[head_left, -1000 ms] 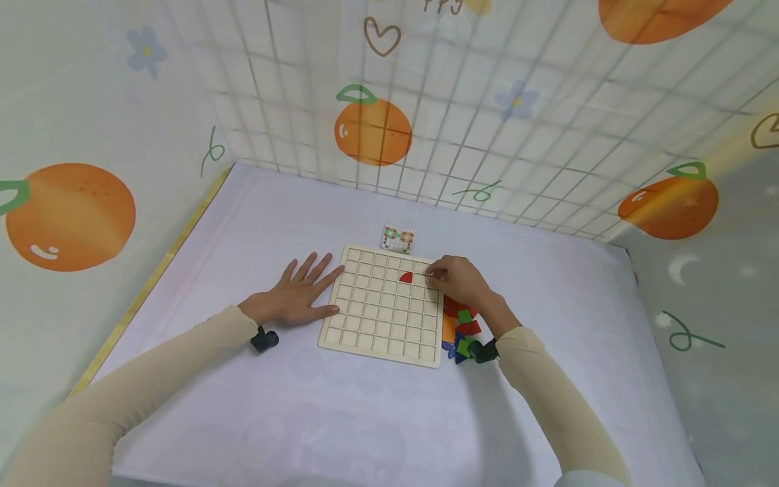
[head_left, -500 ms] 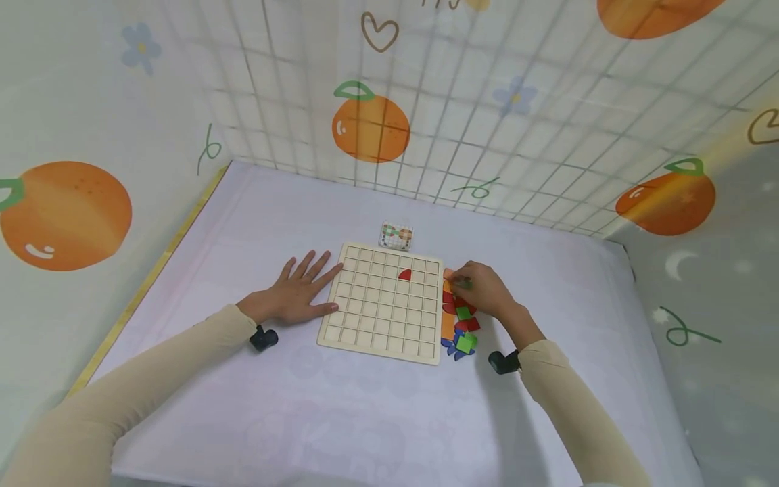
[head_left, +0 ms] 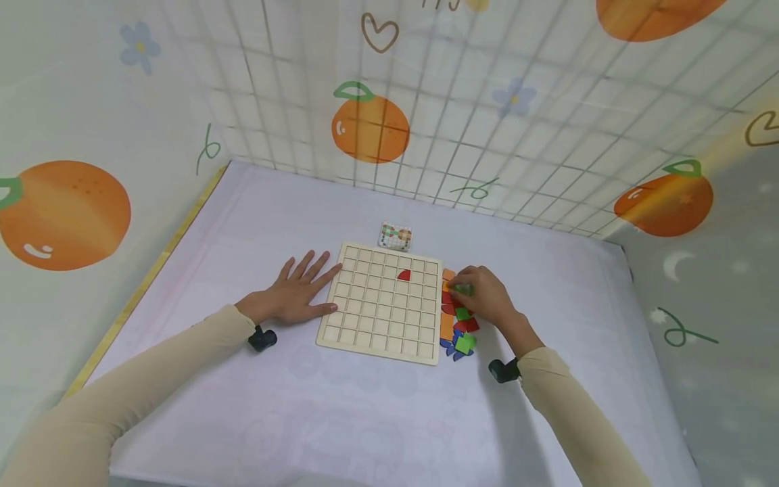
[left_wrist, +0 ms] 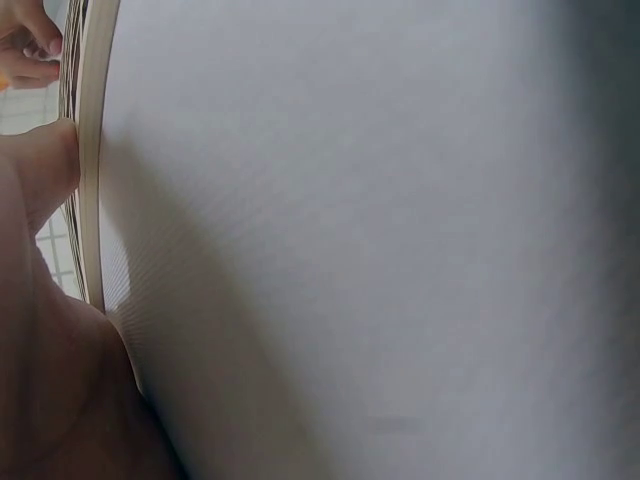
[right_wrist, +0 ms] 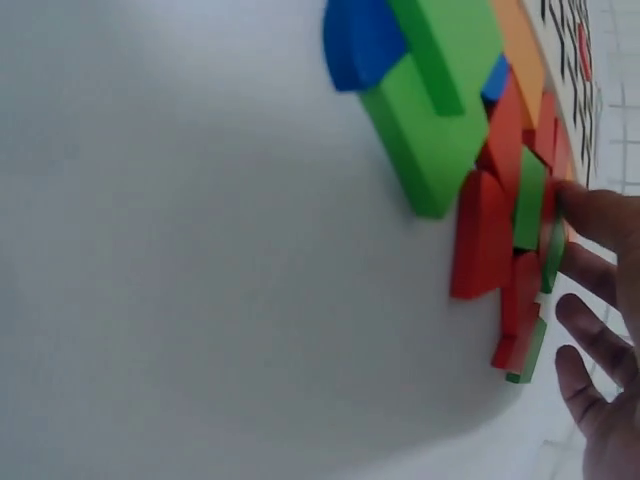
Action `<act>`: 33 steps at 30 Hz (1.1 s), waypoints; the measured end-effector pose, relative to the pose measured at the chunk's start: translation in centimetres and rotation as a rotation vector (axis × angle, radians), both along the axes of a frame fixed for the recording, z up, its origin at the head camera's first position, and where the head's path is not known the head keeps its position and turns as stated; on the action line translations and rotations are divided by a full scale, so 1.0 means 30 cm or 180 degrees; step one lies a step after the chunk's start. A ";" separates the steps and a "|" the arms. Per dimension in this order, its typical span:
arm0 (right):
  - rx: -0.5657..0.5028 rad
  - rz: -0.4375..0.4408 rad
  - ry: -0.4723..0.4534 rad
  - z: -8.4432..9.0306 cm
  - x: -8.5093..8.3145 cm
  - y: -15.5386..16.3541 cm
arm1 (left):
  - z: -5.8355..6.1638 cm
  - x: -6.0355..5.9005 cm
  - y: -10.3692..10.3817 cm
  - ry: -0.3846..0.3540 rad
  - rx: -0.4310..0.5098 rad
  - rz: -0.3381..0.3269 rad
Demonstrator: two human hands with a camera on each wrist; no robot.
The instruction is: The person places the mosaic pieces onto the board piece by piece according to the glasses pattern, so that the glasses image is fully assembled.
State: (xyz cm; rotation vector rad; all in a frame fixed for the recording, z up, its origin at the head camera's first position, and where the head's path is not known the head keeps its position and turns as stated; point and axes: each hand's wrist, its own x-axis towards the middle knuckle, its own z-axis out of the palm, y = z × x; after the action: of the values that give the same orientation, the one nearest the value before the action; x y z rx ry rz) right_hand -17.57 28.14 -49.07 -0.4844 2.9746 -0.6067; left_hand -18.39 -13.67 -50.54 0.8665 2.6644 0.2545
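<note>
My left hand (head_left: 295, 295) lies with fingers spread beside a wooden grid board (head_left: 365, 318), fingertips and thumb on its left edge. In the left wrist view a finger (left_wrist: 50, 165) rests against the board's rim (left_wrist: 92, 150). One red quarter-round piece (head_left: 404, 275) sits in a square of the grid's upper right. Over the pile along the board's right side, my right hand (head_left: 487, 292) pinches a green piece (head_left: 464, 289) between thumb and index finger. In the right wrist view its other fingers (right_wrist: 590, 325) stay apart, beside red pieces (right_wrist: 480, 235).
Orange strips (head_left: 447, 327), a light green square (head_left: 465, 343) and blue pieces (head_left: 458, 355) lie in the same pile. A small patterned card (head_left: 395, 237) lies just behind the board. Printed curtain walls (head_left: 462, 135) enclose the white table (head_left: 292, 412).
My right hand has moved right and toward me, from the board's upper right corner to the pile, and has taken hold of a green piece. The left hand has stayed in place.
</note>
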 end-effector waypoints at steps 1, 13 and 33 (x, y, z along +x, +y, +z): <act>0.0052 0.0017 0.0070 -0.004 -0.002 -0.001 | 0.000 0.000 0.000 -0.0001 -0.0001 -0.0002; 0.0497 0.0251 0.0512 0.013 -0.023 0.002 | -0.014 -0.003 -0.003 -0.0001 0.0046 -0.0002; 0.0321 0.0785 0.0548 0.009 -0.099 -0.161 | -0.016 -0.005 -0.006 0.0034 0.0066 -0.0029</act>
State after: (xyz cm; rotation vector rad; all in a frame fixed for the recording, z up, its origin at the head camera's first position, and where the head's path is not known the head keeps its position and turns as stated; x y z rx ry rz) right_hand -20.54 23.33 -48.79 -0.9196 3.0130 -0.4085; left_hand -18.53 -13.84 -51.02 0.8885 2.6716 0.2765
